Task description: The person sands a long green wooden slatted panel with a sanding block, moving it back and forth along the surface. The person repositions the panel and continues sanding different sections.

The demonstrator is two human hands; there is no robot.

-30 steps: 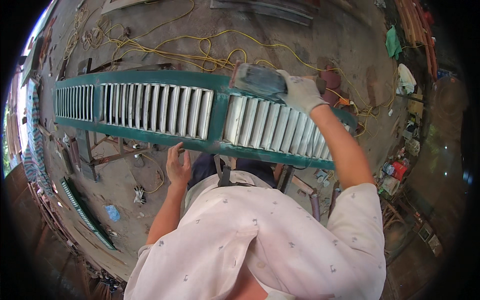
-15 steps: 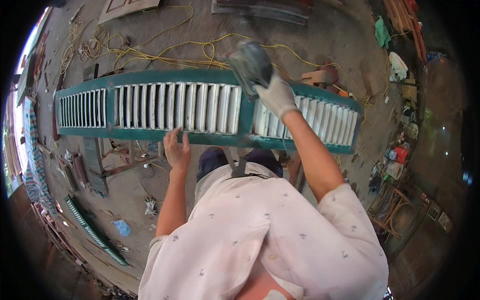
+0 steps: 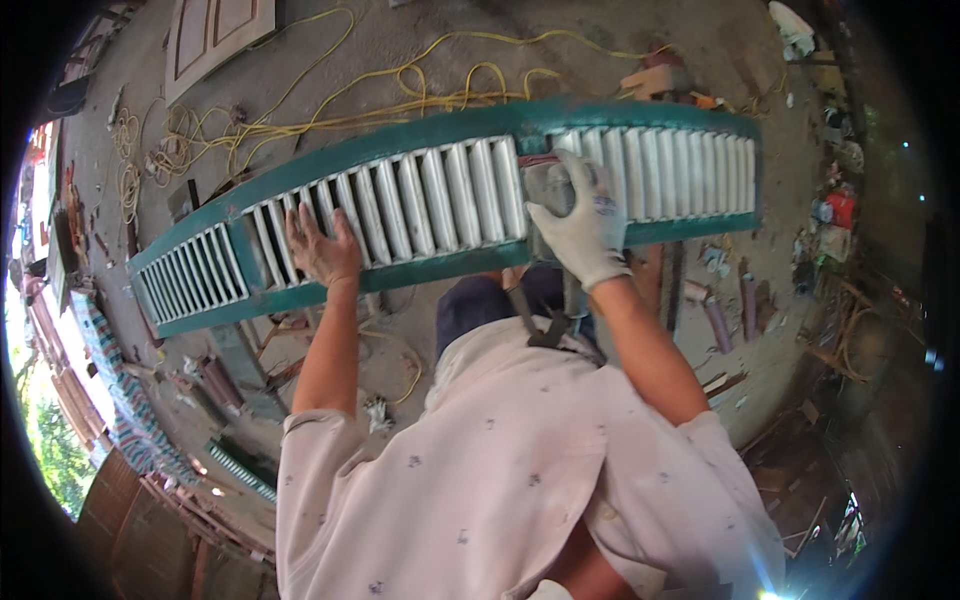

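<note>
A long green frame (image 3: 445, 262) with three sections of pale upright slats lies across in front of me, bowed by the lens. My bare left hand (image 3: 325, 248) rests with spread fingers on the slats and lower rail of the middle section. In a white glove, my right hand (image 3: 590, 235) grips a dark grey hand-held sander (image 3: 545, 190), thumb on one side and fingers over the other. The sander sits on the green divider between the middle and right sections. Its underside is hidden.
Yellow cords (image 3: 400, 95) trail across the floor beyond the frame. A wooden door panel (image 3: 215, 40) lies at the far left. Another green slatted piece (image 3: 240, 468) is at lower left, near a striped sheet (image 3: 125, 390). Brownish cylinders (image 3: 717, 322) stand at right.
The sander has come down from above the frame's far edge onto the divider, nearer me. My left hand has reached forward onto the slats. The whole view has turned, tilting the frame.
</note>
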